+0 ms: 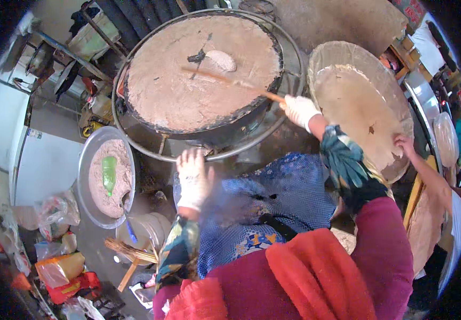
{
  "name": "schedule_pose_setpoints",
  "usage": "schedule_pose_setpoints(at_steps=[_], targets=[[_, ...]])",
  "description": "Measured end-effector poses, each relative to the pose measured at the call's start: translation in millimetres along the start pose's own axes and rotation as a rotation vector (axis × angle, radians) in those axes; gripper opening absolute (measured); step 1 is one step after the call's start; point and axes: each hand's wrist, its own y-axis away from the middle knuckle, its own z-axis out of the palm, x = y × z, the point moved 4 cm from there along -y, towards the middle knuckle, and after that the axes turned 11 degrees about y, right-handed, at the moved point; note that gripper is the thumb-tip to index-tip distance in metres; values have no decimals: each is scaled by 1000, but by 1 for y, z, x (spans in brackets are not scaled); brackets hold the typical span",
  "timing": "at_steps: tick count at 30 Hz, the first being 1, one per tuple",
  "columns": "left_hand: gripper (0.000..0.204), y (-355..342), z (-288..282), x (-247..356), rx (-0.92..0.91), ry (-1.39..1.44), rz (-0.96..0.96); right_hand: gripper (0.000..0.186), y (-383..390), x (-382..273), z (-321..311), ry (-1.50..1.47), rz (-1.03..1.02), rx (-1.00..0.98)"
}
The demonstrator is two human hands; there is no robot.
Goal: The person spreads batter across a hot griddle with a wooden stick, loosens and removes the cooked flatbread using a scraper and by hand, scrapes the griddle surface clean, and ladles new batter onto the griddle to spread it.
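The right hand [301,112], gloved, is closed around the handle of a wooden stick [251,88], which reaches out over the round griddle [203,129]. The left hand [194,178], also gloved, has its fingers extended and loosely spread at the metal ring [225,157] around the griddle. Brown batter [171,90] coats the griddle top, and a pale mound [221,61] sits just beyond the stick. To the left, a grey basin [83,178] holds a pinkish mixture, a green bottle [109,175] and a blue-handled ladle [130,226]. To the right, a co-worker's hand [404,143] is at the edge of a wide round pan [321,58].
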Motion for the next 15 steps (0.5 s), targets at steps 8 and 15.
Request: schedule_pose_setpoints(at_steps=[8, 15], targets=[[11, -32, 19, -71, -247, -306, -131, 37, 8, 18, -8, 3, -16, 2], [21, -48, 4, -144, -458, -620, -140, 46, -29, -1, -5, 96, -178, -33]])
